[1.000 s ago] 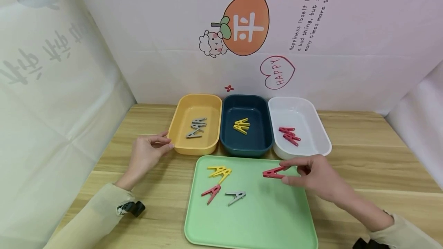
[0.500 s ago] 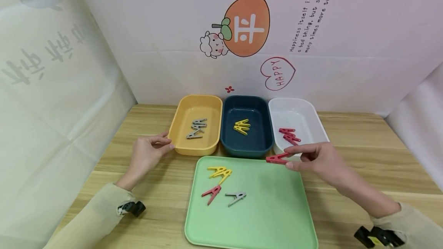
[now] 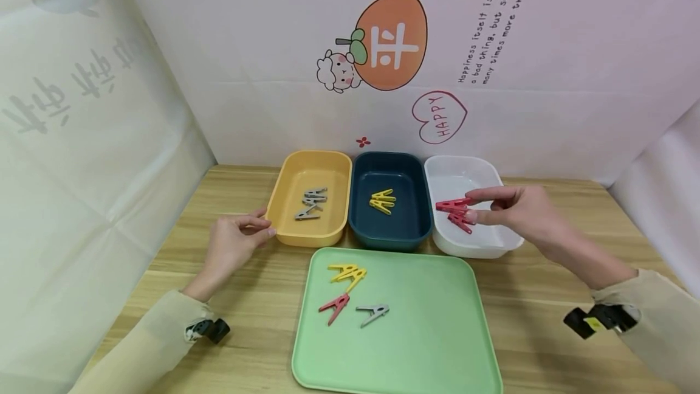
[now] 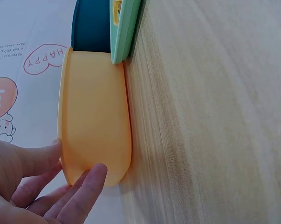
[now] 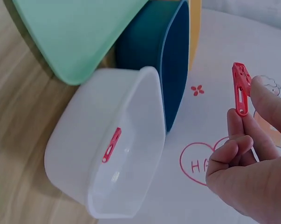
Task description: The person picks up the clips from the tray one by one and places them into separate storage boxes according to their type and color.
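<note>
My right hand (image 3: pixel 533 217) pinches a red clothespin (image 5: pixel 238 88) by its handles between thumb and fingers, above the white bin (image 3: pixel 505 237). Below it in that bin lies a red clothespin (image 3: pixel 460 224); the held one partly covers the view there. My left hand (image 3: pixel 232 245) touches the outer front-left corner of the yellow bin (image 4: pixel 98 107), its fingers fairly straight. Inside the yellow bin are 3 grey clothespins (image 3: pixel 313 199). Yellow clothespins (image 3: pixel 381 200) sit in the dark blue bin (image 3: pixel 391 241) between the other two.
A green tray (image 3: pixel 415 345) lies in front of the bins. On it are two yellow clothespins (image 3: pixel 347 272), one red clothespin (image 3: pixel 335 306) and one grey clothespin (image 3: pixel 374 312). Behind the bins rises a printed white cloth (image 3: pixel 262 108).
My right hand has carried the red clothespin from above the green tray, up and slightly right, to over the white bin. My left hand has stayed at the yellow bin.
</note>
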The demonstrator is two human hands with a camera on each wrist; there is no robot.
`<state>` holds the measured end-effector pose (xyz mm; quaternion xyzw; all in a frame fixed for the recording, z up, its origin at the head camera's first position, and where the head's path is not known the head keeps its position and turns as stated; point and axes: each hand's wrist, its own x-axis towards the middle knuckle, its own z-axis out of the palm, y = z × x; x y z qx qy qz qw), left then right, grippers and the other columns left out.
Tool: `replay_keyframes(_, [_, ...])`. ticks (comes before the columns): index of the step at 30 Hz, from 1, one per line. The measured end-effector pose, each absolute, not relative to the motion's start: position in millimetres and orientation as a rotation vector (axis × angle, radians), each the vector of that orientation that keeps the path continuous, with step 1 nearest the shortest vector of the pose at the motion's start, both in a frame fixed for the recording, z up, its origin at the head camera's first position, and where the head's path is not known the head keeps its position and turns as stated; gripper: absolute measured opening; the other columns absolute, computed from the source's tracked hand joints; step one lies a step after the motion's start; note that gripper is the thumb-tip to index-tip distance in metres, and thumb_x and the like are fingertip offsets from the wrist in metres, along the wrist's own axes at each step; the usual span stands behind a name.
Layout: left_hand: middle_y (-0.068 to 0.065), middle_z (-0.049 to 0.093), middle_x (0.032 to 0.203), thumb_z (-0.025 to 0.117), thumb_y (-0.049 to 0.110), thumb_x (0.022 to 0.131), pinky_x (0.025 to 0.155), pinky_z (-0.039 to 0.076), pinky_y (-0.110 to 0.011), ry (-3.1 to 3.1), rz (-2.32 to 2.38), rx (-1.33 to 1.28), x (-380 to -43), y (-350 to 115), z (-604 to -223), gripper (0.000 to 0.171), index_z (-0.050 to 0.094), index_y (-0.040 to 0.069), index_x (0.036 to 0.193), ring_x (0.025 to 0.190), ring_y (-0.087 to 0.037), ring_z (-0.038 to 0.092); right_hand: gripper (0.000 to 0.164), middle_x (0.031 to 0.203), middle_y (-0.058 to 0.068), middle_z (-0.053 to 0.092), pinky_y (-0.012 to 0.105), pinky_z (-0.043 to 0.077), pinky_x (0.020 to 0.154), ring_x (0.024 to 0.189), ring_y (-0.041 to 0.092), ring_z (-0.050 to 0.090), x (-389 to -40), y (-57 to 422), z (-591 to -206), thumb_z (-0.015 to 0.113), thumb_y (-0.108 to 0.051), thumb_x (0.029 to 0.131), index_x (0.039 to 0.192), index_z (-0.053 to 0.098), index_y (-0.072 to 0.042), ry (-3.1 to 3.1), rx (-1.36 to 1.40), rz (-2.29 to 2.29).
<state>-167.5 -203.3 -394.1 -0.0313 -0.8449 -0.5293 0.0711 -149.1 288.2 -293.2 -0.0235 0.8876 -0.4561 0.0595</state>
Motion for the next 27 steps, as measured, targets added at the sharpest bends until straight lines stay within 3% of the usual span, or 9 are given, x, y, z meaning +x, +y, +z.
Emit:
replay_keyframes(8, [-0.022, 0.067, 0.135, 0.083, -0.001, 0.089, 0.07, 0.068, -0.036, -2.54, -1.592, -0.094, -167, -203, -394, 0.017, 0.077, -0.011, 0.102, 0.098, -0.036, 0.076, 0.057, 0.093, 0.008, 0.058, 0.03, 0.039, 0.061, 0.091, 0.025, 0.046, -174, 300, -292, 0.086, -0.04, 0.091, 0.134, 0.073, -0.004, 2.804, -0.045, -1.165])
replay_keyframes(12, [-0.022, 0.067, 0.135, 0.083, -0.001, 0.089, 0.071, 0.068, -0.037, -2.534, -1.598, -0.094, -168, -204, -393, 0.016, 0.078, -0.01, 0.101, 0.098, -0.036, 0.076, 0.061, 0.124, 0.018, 0.066, 0.03, 0.047, 0.074, 0.102, 0.027, 0.048, -187, 307, -295, 0.084, -0.043, 0.092, 0.137, 0.071, -0.006, 2.815, -0.042, -1.091])
replay_keyframes(15, [-0.022, 0.066, 0.135, 0.083, -0.001, 0.09, 0.071, 0.068, -0.036, -2.539, -1.597, -0.091, -168, -204, -393, 0.016, 0.078, -0.01, 0.101, 0.099, -0.036, 0.076, 0.063, 0.14, 0.023, 0.063, 0.034, 0.05, 0.084, 0.111, 0.03, 0.05, -196, 312, -298, 0.083, -0.042, 0.093, 0.14, 0.068, -0.004, 2.8, -0.042, -1.064])
replay_keyframes(22, [-0.022, 0.067, 0.135, 0.084, 0.0, 0.089, 0.071, 0.068, -0.035, -2.542, -1.583, -0.089, -168, -204, -395, 0.016, 0.078, -0.009, 0.101, 0.098, -0.036, 0.076, 0.062, 0.144, 0.024, 0.061, 0.053, 0.048, 0.104, 0.134, 0.042, 0.049, -218, 322, -310, 0.083, -0.038, 0.094, 0.141, 0.066, -0.001, 2.78, -0.045, -1.048])
replay_keyframes(27, [-0.021, 0.067, 0.135, 0.084, -0.001, 0.089, 0.07, 0.068, -0.035, -2.545, -1.574, -0.087, -169, -203, -395, 0.016, 0.078, -0.01, 0.101, 0.098, -0.036, 0.076, 0.061, 0.145, 0.027, 0.059, 0.066, 0.044, 0.11, 0.141, 0.048, 0.042, -232, 326, -316, 0.082, -0.034, 0.095, 0.14, 0.065, 0.002, 2.765, -0.023, -1.049])
